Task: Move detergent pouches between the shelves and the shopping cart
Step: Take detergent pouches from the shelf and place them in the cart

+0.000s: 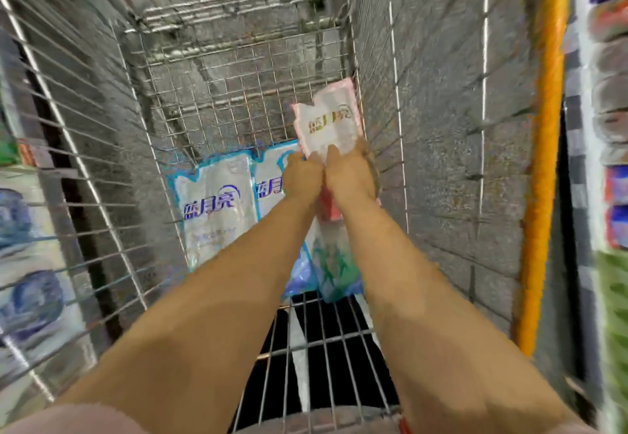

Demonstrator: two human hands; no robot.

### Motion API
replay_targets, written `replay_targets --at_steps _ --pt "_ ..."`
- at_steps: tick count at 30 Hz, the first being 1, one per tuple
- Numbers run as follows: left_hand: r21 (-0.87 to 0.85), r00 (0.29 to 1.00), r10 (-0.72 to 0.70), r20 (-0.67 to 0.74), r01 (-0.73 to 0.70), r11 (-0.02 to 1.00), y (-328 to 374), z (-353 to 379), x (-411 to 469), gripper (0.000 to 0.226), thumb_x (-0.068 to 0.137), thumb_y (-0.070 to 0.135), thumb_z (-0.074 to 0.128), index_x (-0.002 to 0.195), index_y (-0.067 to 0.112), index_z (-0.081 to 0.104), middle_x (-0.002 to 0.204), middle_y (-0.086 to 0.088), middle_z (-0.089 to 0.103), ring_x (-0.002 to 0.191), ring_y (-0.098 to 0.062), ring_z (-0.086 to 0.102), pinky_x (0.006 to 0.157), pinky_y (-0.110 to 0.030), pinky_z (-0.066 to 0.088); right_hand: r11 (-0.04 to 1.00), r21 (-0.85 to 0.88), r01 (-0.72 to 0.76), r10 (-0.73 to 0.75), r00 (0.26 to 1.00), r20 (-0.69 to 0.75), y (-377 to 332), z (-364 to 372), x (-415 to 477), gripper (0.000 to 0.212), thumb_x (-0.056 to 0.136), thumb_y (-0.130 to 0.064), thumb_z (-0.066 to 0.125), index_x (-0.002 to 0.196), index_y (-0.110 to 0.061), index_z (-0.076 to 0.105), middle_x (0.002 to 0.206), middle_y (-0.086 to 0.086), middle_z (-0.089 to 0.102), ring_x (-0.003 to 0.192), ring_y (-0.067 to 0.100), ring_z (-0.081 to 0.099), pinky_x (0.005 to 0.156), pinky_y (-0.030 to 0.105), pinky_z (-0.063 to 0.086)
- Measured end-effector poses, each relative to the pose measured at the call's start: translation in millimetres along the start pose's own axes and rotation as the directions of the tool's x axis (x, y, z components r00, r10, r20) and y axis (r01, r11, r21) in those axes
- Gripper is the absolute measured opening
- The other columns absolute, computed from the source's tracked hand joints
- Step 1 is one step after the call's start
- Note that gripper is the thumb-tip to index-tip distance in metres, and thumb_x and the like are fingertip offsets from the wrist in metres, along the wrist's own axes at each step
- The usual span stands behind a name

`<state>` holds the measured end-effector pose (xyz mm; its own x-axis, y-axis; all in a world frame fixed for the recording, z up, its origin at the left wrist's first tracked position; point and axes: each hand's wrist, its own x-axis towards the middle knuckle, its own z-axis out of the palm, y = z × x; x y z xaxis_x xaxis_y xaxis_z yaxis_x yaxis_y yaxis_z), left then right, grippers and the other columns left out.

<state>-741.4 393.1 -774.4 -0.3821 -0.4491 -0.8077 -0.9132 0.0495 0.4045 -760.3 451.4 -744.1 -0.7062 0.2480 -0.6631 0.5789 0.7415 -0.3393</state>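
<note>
Pink pouch (328, 124) of detergent sits in both hands, deep inside the shopping cart (238, 93), close against its right wall and about midway along it. Both bare forearms reach straight forward and down, nearly parallel, with the wrists close together. The right hand (350, 175) grips the near end of the pink pouch, its thumb laid over the printed face. The left hand (301, 178) is curled at the near left corner and seems to pinch that edge too, though its fingers are hidden behind the knuckles.

The pouch's long axis runs along the cart's length, near end in the hands and far end pointing at the cart's front wall, with the face tilted up toward the camera.

On the cart floor by the left wall a blue pouch (217, 202) lies flat, lengthwise, and a second blue pouch (270, 178) lies just beside it, partly under the left hand. A green-printed pouch (334, 263) shows between the forearms, nearer the handle end.

An orange rail (543, 161) runs beside the cart's right wall, and blurred shelves (611, 127) stand beyond it.
</note>
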Motion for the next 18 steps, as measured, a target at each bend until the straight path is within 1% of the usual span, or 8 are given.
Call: replay_targets --at_steps 2,4,5,7,11,14,16,18 --pt "-0.033 0.998 -0.038 0.048 0.040 0.999 3 0 6 0.041 0.097 0.031 0.044 0.119 -0.001 0.056 0.120 -0.023 0.058 0.113 -0.035 0.056 0.092 -0.038 0.046 1.000 -0.018 -0.009 0.009 1.000 0.004 -3 -3 6 0.049 0.092 -0.040 0.044 0.132 -0.011 0.045 0.128 0.016 0.057 0.116 0.032 0.055 0.099 0.040 0.043" --pt "-0.216 0.995 -0.029 0.096 0.049 0.975 7 0 4 0.030 0.088 0.023 0.057 0.109 0.002 0.062 0.105 -0.018 0.065 0.098 -0.030 0.062 0.080 -0.036 0.051 1.000 -0.029 -0.008 0.008 1.000 0.005 -8 -7 7 0.045 0.091 -0.039 0.044 0.125 -0.010 0.053 0.124 0.015 0.060 0.113 0.031 0.057 0.096 0.040 0.044" --pt "-0.321 0.996 -0.010 0.086 0.037 0.946 9 0 2 0.021 0.080 0.019 0.063 0.099 0.008 0.065 0.093 -0.012 0.066 0.087 -0.025 0.062 0.074 -0.034 0.050 1.000 -0.028 -0.014 0.015 1.000 0.016 -10 -10 6 0.044 0.091 -0.038 0.044 0.123 -0.010 0.054 0.124 0.014 0.061 0.112 0.031 0.058 0.096 0.039 0.045" --pt "-0.406 1.000 0.025 0.017 -0.016 0.914 16 -1 -6 0.003 0.072 0.015 0.059 0.075 0.017 0.057 0.076 -0.004 0.062 0.073 -0.021 0.057 0.073 -0.034 0.049 0.999 0.026 -0.038 0.036 0.997 0.067 -12 -16 1 0.042 0.091 -0.035 0.045 0.122 -0.008 0.055 0.124 0.016 0.060 0.112 0.032 0.057 0.093 0.037 0.045" --pt "-0.401 0.986 0.108 -0.127 -0.151 0.903 38 -26 -40 0.023 0.085 0.005 0.047 0.066 0.018 0.045 0.068 0.001 0.054 0.068 -0.020 0.051 0.061 -0.026 0.043 0.958 0.277 -0.071 0.028 0.987 0.157 -19 -30 -19 0.034 0.092 -0.032 0.047 0.113 -0.010 0.061 0.113 0.015 0.065 0.100 0.032 0.061 0.085 0.037 0.049" --pt "-0.339 0.950 0.249 -0.186 -0.300 0.891 53 -62 -68 0.021 0.087 0.010 0.044 0.069 0.020 0.046 0.071 -0.002 0.054 0.072 -0.020 0.050 0.067 -0.038 0.047 0.833 0.545 -0.092 -0.027 0.978 0.207 -37 -42 -47 0.022 0.088 -0.036 0.055 0.101 -0.020 0.063 0.100 0.006 0.067 0.087 0.023 0.062 0.075 0.031 0.049" --pt "-0.273 0.908 0.346 -0.236 -0.404 0.873 65 -93 -90 0.016 0.088 0.014 0.045 0.073 0.021 0.046 0.072 0.000 0.052 0.073 -0.020 0.049 0.069 -0.037 0.044 0.763 0.643 -0.059 -0.119 0.966 0.230 -56 -50 -67 0.034 0.078 -0.048 0.059 0.099 -0.021 0.059 0.098 0.004 0.064 0.088 0.021 0.061 0.082 0.037 0.050" --pt "-0.266 0.844 0.442 -0.304 -0.521 0.811 78 -129 -122 0.020 0.090 0.012 0.045 0.071 0.019 0.043 0.067 0.003 0.047 0.065 -0.017 0.047 0.062 -0.029 0.039 0.666 0.744 -0.052 -0.202 0.948 0.247 -82 -61 -90 0.057 0.061 -0.060 0.063 0.100 -0.019 0.057 0.101 0.009 0.066 0.090 0.024 0.063 0.086 0.045 0.051"
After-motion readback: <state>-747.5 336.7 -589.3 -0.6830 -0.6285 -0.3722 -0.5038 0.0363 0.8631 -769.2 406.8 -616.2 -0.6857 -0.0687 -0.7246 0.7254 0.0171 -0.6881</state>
